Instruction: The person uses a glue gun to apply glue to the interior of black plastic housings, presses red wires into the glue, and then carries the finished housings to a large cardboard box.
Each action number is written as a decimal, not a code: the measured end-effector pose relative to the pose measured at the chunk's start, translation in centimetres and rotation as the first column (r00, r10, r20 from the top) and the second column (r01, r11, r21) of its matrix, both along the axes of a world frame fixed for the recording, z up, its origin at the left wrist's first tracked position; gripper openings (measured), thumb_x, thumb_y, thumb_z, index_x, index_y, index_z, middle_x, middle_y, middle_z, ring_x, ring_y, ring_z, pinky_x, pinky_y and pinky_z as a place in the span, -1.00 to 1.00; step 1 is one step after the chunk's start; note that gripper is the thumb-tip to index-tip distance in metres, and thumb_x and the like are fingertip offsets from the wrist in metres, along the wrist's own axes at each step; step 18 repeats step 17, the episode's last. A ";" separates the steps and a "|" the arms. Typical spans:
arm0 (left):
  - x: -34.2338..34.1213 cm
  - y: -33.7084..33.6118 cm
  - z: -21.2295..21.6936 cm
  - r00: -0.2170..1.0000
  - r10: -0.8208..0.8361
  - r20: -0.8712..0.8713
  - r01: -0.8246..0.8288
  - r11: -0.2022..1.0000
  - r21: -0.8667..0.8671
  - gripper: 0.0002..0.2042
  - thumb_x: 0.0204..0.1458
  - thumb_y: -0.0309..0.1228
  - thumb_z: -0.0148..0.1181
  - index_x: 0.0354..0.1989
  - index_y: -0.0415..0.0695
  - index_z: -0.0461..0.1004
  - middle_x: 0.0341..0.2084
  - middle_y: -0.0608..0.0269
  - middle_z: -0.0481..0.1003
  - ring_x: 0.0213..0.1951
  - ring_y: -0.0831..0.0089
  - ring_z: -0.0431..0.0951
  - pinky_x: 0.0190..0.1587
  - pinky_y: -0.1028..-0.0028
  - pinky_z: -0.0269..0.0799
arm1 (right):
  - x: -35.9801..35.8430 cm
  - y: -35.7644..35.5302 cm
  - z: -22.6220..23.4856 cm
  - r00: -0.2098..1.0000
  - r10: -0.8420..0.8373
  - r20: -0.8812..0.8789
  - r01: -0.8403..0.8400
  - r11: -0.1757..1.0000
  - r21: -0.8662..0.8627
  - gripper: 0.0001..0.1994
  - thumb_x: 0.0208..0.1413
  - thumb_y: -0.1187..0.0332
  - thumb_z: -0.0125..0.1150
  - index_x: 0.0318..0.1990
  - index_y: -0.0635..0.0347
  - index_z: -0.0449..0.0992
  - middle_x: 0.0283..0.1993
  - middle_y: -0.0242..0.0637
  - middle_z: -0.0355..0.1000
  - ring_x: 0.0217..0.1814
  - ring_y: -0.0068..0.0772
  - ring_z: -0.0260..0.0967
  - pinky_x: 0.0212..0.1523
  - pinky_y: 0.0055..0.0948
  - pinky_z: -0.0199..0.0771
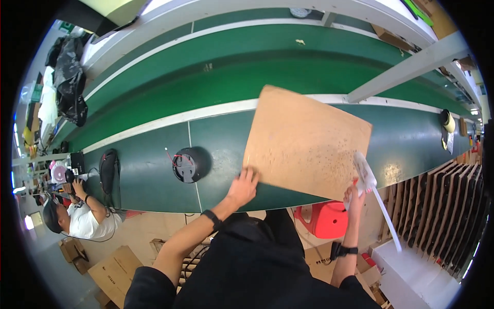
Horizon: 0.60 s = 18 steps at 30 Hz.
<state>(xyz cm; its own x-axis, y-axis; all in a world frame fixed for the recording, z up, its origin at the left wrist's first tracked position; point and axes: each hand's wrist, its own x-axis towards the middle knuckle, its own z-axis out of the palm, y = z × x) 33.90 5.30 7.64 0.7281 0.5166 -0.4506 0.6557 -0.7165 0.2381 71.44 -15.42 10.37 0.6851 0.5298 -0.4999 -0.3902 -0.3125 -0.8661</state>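
Note:
A tan square board (309,139) lies on the green workbench (149,175), its surface marked with many small dark specks. At the board's near left corner, my left hand (243,188) rests with its fingers stretched out over the edge. My right hand (355,195) is closed round a white hot glue gun (366,179) above the board's near right corner. The gun's nozzle points away from me over the board, and a long whitish glue stick (387,221) trails out of its back. Left of my left hand stands a black round housing (190,165) with thin red wires on top.
A green conveyor belt (221,82) runs beyond the bench. Below its edge are a red stool (323,219) and a rack of upright boards (437,206). A black pouch (108,172) lies left; a tape roll (447,122) stands far right. Another person (77,213) sits at the left.

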 end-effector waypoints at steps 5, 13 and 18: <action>-2.6 -1.6 0.7 0.964 -0.185 0.192 0.174 0.982 0.075 -0.29 -0.05 -0.21 0.41 0.34 0.03 0.30 0.24 -0.03 0.25 0.32 0.00 0.22 0.29 0.08 0.25 | -5.5 0.6 3.4 0.990 0.016 -0.143 -0.005 0.997 0.079 -0.54 0.26 0.42 0.11 0.30 0.20 0.28 -0.40 -0.35 0.37 -0.55 -0.60 0.27 -0.60 -0.58 0.30; -3.3 -0.4 0.3 0.945 -0.139 0.295 0.140 0.990 0.017 -0.27 -0.07 -0.27 0.43 0.36 0.05 0.30 0.27 0.02 0.26 0.34 0.02 0.20 0.35 0.10 0.18 | -10.1 5.5 3.7 0.877 0.478 0.045 -0.459 0.863 -0.211 -0.58 0.19 0.46 0.26 0.21 0.22 0.42 -0.03 -0.34 0.49 -0.16 -0.57 0.48 -0.27 -0.55 0.49; -6.3 -0.9 -2.0 0.892 -0.080 0.445 0.080 0.997 0.018 -0.31 -0.03 -0.28 0.39 0.35 0.05 0.32 0.28 0.05 0.26 0.37 0.02 0.17 0.37 0.11 0.15 | -13.7 12.1 3.3 0.788 0.615 -0.009 -0.606 0.773 -0.190 -0.56 0.19 0.41 0.27 0.23 0.14 0.43 0.07 -0.33 0.48 0.04 -0.45 0.45 -0.16 -0.46 0.54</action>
